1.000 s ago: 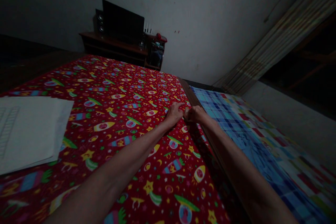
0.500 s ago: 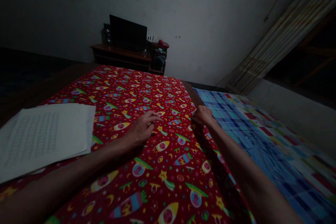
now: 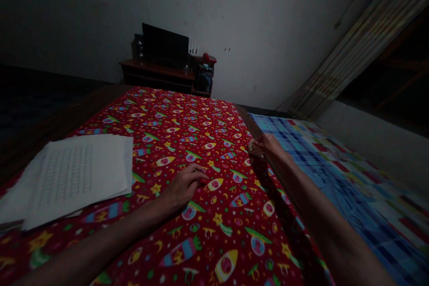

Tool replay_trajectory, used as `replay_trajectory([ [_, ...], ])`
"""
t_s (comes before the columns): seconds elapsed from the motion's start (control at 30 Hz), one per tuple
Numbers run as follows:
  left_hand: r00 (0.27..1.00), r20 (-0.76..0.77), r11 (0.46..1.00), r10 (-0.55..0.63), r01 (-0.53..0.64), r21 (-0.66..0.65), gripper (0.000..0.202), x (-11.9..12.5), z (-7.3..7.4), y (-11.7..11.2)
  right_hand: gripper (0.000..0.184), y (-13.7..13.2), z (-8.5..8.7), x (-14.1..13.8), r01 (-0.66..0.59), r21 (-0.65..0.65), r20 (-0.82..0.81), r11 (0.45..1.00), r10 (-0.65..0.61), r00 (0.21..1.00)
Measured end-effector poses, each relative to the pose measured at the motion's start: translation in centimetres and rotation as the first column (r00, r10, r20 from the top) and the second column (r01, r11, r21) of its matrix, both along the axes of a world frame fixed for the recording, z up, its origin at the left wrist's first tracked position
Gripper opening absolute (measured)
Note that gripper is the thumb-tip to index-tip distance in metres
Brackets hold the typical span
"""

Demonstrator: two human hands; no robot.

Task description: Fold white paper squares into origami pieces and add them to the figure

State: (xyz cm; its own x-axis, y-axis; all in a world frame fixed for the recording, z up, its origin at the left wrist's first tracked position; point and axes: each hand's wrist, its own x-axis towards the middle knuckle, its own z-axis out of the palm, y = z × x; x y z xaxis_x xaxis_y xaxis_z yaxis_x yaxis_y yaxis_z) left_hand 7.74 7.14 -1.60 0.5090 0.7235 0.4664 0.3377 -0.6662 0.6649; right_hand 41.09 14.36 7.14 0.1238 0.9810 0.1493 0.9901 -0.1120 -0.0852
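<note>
A red sheet (image 3: 181, 118) printed with rockets, stars and aliens lies spread over a broad flat surface with dark wooden edging. My left hand (image 3: 185, 185) rests on it near the middle, fingers loosely bent and apart, with nothing visible in them. At the sheet's right edge, my right hand (image 3: 268, 143) is closed, thumb and fingers pinching the border. A small pale patch shows at its fingertips, perhaps the cloth's turned underside. To the left of my left hand sits a stack of white paper (image 3: 107, 161), its top sheet marked with columns of small boxes.
Dark wooden edging (image 3: 250, 123) runs along the sheet's right side. Beyond it lies blue plaid and patchwork bedding (image 3: 301, 143). At the far wall stands a low desk (image 3: 154, 71) with a monitor (image 3: 166, 42), speakers and a red telephone (image 3: 209, 58). A curtain (image 3: 335, 62) hangs at right.
The right hand has shifted slightly right at the border, showing more of the pale patch. The left hand has moved down a little over the cloth. The view has shifted slightly.
</note>
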Motion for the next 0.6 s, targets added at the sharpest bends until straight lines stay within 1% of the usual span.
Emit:
replay_trajectory([
  [0.1,0.999,-0.041,0.999,-0.02,0.022,0.044,0.042,-1.1,1.0,-0.1,0.041,-2.6,1.8,0.0,-0.012,0.124,-0.083,0.992,0.023,0.996],
  [0.17,0.993,-0.096,0.994,-0.067,0.074,0.078,0.042,-3.0,2.1,-0.4,0.045,-5.3,2.2,-0.5,0.009,0.197,-0.125,0.98,0.016,0.992],
  [0.2,0.991,-0.115,0.992,-0.07,0.081,0.1,0.043,-4.2,2.7,-0.6,0.046,-6.8,1.9,-1.0,0.023,0.238,-0.153,0.971,0.014,0.988],
  [0.23,0.99,-0.129,0.99,-0.058,0.073,0.12,0.044,-5.7,3.3,-0.9,0.044,-8.4,1.4,-1.8,0.024,0.284,-0.218,0.958,0.04,0.975],
  [0.27,0.987,-0.157,0.99,-0.038,0.059,0.128,0.043,-7.3,3.8,-1.1,0.044,-10.0,0.6,-2.7,-0.002,0.297,-0.259,0.955,0.083,0.962],
  [0.3,0.981,-0.193,0.989,-0.02,0.048,0.143,0.041,-9.0,4.2,-1.4,0.048,-11.5,-0.3,-3.7,-0.035,0.287,-0.288,0.957,0.121,0.95],
  [0.33,0.975,-0.223,0.988,0.014,0.021,0.154,0.038,-10.7,4.4,-1.7,0.05,-12.9,-1.4,-4.8,-0.087,0.249,-0.312,0.965,0.165,0.936],
  [0.4,0.96,-0.267,0.984,0.088,-0.042,0.174,0.036,-13.8,4.6,-2.3,0.05,-15.1,-3.8,-7.1,-0.137,0.206,-0.355,0.969,0.204,0.912],
  [0.5,0.923,-0.305,0.956,0.235,-0.163,0.245,0.032,-17.3,4.3,-3.3,0.047,-17.0,-6.8,-9.6,-0.22,0.121,-0.389,0.968,0.25,0.887],
  [0.57,0.888,-0.313,0.923,0.337,-0.245,0.296,0.031,-19.0,3.8,-4.0,0.044,-17.4,-7.9,-10.5,-0.255,0.088,-0.383,0.963,0.269,0.884],
  [0.6,0.87,-0.324,0.911,0.37,-0.271,0.312,0.03,-19.7,3.4,-4.3,0.044,-17.3,-8.2,-10.7,-0.266,0.08,-0.382,0.961,0.276,0.882],
])
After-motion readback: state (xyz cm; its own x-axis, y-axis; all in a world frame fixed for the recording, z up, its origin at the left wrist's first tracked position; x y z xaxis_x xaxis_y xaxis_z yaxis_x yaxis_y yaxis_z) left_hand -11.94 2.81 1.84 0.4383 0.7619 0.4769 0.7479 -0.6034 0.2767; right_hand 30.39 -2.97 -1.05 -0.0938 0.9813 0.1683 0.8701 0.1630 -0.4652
